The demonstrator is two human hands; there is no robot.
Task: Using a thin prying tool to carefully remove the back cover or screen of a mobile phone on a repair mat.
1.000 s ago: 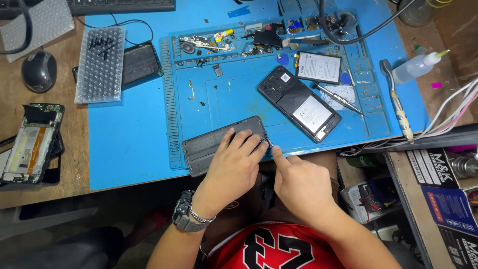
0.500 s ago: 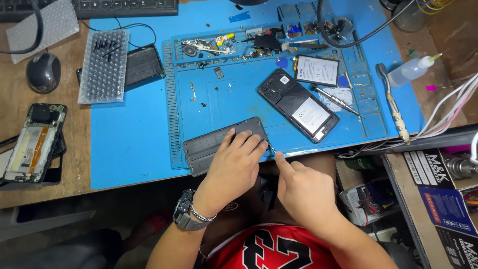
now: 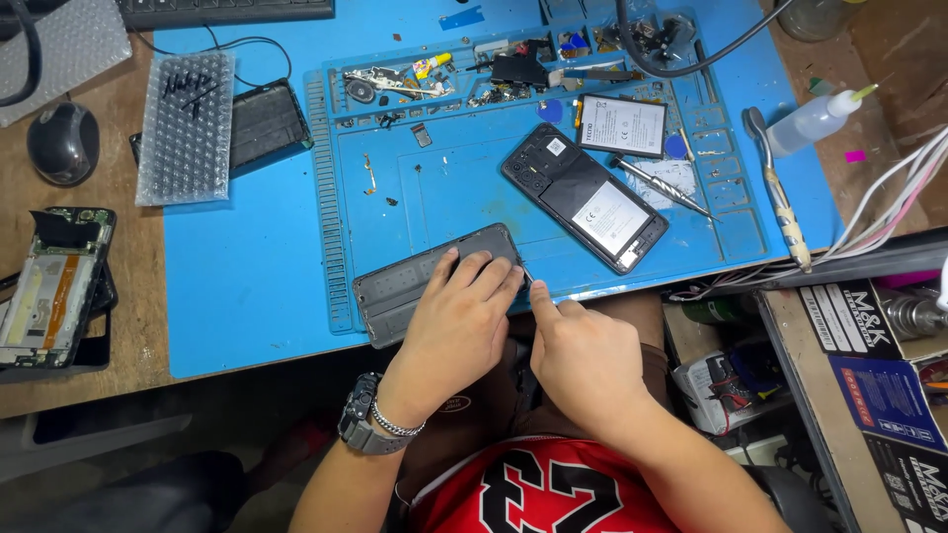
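My left hand point(image 3: 459, 316) lies flat on a dark grey phone back cover point(image 3: 410, 284) at the near edge of the blue repair mat point(image 3: 247, 286), fingers spread over its right end. My right hand point(image 3: 583, 350) is beside it, index finger pointing up against the cover's right corner, where a thin dark tool tip shows. An opened black phone point(image 3: 583, 195) lies diagonally on the mat beyond the hands, with a loose battery point(image 3: 622, 125) behind it.
Small parts and screws fill the mat's top trays point(image 3: 444, 79). A bubble-wrap sheet point(image 3: 186, 128) covers a black device on the left. A mouse point(image 3: 62, 143) and a dismantled phone point(image 3: 49, 286) sit far left. Tweezers, a brush-like tool point(image 3: 780, 202), a squeeze bottle point(image 3: 815, 118) and cables lie right.
Both hands stay on the cover. My right index finger has shifted slightly closer to the cover's right corner; the view has drifted a little.
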